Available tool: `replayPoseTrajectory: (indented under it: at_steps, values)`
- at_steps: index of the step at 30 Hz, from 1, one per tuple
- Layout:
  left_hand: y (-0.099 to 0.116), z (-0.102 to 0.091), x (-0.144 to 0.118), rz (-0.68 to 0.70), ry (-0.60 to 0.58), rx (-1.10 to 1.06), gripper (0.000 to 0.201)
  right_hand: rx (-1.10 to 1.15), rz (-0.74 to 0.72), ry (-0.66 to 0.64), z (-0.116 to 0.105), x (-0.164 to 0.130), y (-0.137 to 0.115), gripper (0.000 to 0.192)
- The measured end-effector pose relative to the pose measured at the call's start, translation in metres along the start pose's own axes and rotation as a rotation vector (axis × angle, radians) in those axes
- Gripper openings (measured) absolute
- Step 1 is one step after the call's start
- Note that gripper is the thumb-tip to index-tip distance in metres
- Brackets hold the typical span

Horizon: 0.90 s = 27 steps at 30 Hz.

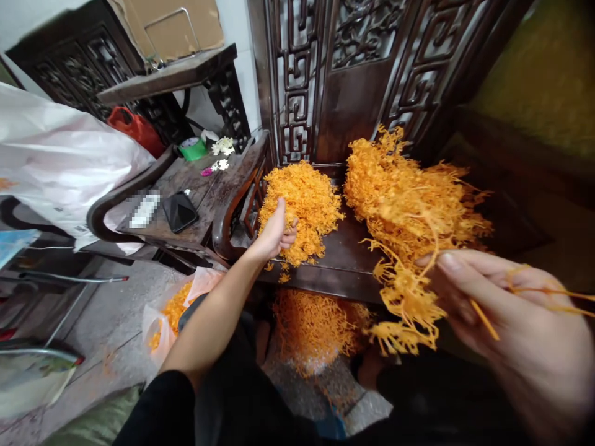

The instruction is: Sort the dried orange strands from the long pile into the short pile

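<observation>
My left hand (277,234) is over the near edge of a mound of small orange plastic florets (307,192). Its thumb points up, apart from the loosely bent fingers, and I make out nothing held in them. Closer to the camera, my right hand (502,303) pinches an orange plastic flower sprig (406,303) between thumb and forefinger. Branching florets dangle from the sprig on the left, and thin orange stems stick out around the fingers. Behind it, a larger tangled heap of orange sprigs (404,192) lies on the dark wooden seat (353,254).
Bare orange stems (320,328) are piled below the seat, between my legs. A plastic bag (160,322) with orange pieces stands on the floor. A side table carries a phone (180,212), green tape (193,148) and white florets (223,147). A carved wooden backrest (353,93) rises behind.
</observation>
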<state>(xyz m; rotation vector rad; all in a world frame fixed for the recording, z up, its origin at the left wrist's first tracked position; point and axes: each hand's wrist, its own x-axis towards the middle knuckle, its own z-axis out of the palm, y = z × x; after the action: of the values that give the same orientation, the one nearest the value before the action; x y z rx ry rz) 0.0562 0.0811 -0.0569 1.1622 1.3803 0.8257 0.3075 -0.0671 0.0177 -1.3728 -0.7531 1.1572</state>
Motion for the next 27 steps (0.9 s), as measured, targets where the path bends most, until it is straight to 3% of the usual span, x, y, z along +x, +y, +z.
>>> replayPoseTrajectory:
  at_steps: [2,6,10,13,15,19,22,25,27]
  values:
    - [-0.003,-0.001,0.005,0.023,-0.013,0.098,0.066,0.002,-0.002,-0.048,0.000,0.003,0.007,0.032]
    - [-0.008,-0.008,0.018,0.216,0.114,0.431,0.043,0.009,-0.009,-0.106,-0.003,0.009,0.024,0.027]
    - [-0.010,-0.008,0.013,0.332,0.215,0.637,0.026,0.017,-0.084,-0.097,-0.006,0.013,0.025,0.026]
    - [-0.013,-0.002,0.000,0.500,0.337,1.035,0.036,0.057,-0.199,-0.029,-0.011,0.019,0.015,0.028]
    - [-0.015,0.005,-0.010,0.545,0.326,1.215,0.045,0.070,-0.279,0.063,-0.017,0.025,0.010,0.028]
    - [-0.016,0.023,-0.025,0.593,0.153,1.273,0.049,0.011,-0.445,0.194,-0.026,0.035,0.011,0.024]
    - [-0.022,0.041,-0.036,0.667,-0.037,1.121,0.043,-0.011,-0.477,0.089,-0.022,0.033,0.018,0.023]
    - [-0.048,0.068,-0.054,0.696,-0.260,0.995,0.042,-0.003,-0.447,-0.046,-0.013,0.028,0.020,0.025]
    - [-0.078,0.090,-0.069,0.647,-0.533,1.054,0.037,0.004,-0.466,-0.065,-0.007,0.027,0.018,0.028]
